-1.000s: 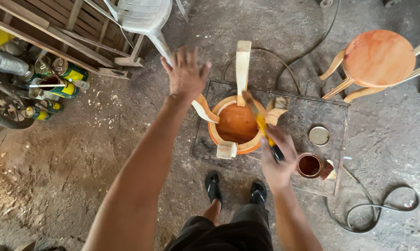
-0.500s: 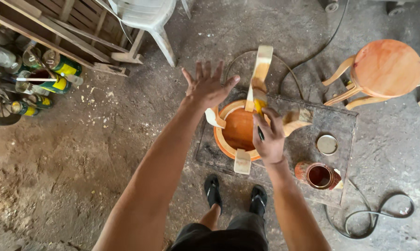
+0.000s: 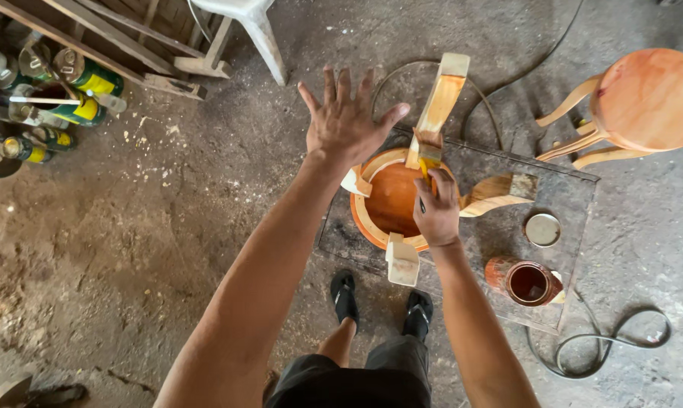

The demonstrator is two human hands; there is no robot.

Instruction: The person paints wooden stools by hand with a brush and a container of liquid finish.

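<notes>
Wooden stool (image 3: 393,198) stands inverted, legs pointing upward; right hand (image 3: 434,208) brushes it.

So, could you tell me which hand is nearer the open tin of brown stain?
Right. The right hand is just left of the tin; the left hand is raised further away.

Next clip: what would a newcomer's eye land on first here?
The left hand, fingers spread, raised open in mid-frame above an upturned wooden stool that stands legs-up on a dark board. The right hand grips a yellow-handled brush at the stool's top leg. An open can sits to the right, a finished stool beyond.
</notes>
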